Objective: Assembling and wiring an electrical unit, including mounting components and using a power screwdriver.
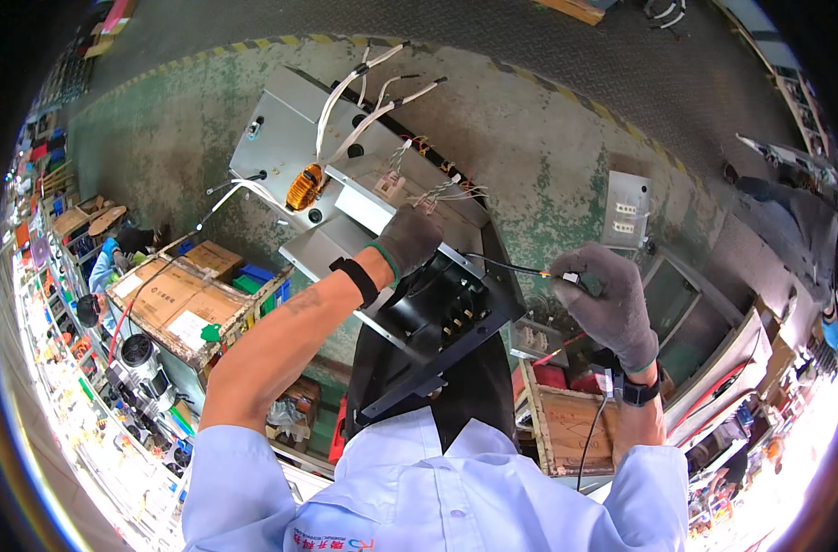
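Two gloved hands work above one grey metal enclosure [281, 127]. The right hand [586, 281] pinches thumb against fingers, closed on the end of one black cable [511, 267] that runs back leftward to the enclosure. The left hand [415, 237] has its fingers curled by a bundle of thin wires [454, 192]; whether it grips them I cannot tell. Under the hands, a black metal frame [396, 401] carries three brass terminals [457, 323] near its long edge. One amber wound coil [304, 188] sits to the left, and several white cables [325, 124] reach past the enclosure's far edge. Worn green floor [198, 101] stretches from that edge to a striped line [566, 92], giving room ahead. To the right lies one grey plate [627, 241] with two white blocks. At left, a carton [157, 287] bears dark print and one white label, too small to read.
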{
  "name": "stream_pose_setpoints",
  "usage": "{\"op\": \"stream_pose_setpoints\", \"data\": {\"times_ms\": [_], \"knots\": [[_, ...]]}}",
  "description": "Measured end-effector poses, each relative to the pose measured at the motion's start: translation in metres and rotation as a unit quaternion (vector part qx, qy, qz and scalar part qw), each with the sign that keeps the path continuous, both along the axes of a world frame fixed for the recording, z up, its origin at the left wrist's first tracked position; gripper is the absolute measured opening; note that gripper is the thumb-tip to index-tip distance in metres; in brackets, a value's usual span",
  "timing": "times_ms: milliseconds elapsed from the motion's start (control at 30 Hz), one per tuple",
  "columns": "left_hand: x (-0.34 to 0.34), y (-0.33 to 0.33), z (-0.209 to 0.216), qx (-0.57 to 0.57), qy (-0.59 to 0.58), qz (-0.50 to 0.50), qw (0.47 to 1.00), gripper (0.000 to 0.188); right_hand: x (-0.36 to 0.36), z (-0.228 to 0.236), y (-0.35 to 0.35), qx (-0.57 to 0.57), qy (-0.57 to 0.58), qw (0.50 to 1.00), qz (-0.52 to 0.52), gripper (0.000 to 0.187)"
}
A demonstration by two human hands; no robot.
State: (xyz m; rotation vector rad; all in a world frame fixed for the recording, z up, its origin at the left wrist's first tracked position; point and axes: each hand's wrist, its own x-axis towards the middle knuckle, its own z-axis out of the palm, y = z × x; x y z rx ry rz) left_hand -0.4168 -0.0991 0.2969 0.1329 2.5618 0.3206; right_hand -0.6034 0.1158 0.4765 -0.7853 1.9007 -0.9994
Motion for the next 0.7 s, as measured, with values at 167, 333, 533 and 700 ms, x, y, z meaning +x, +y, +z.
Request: {"op": "stream_pose_setpoints", "data": {"times_ms": [167, 333, 533, 700], "knots": [[-0.0022, -0.0031, 0.0006, -0.005, 0.105, -0.038, 0.994, 0.007, 0.0012, -0.0017, 0.0018, 0.003, -0.009, 1.000, 0.007, 0.011], [-0.0070, -0.0035, -0.0008, 0.010, -0.044, -0.038, 0.998, 0.009, 0.0022, -0.0065, 0.0037, -0.006, 0.001, 1.000, -0.012, 0.011], [-0.0050, -0.0004, 0.0021, -0.005, -0.010, -0.050, 0.999, 0.009, 0.0033, -0.0078, 0.0027, -0.003, 0.009, 1.000, -0.011, 0.012], [-0.0033, 0.0008, 0.0069, -0.005, 0.054, -0.037, 0.998, 0.008, 0.0048, -0.0074, 0.0062, -0.015, -0.012, 1.000, -0.020, 0.014]]}}
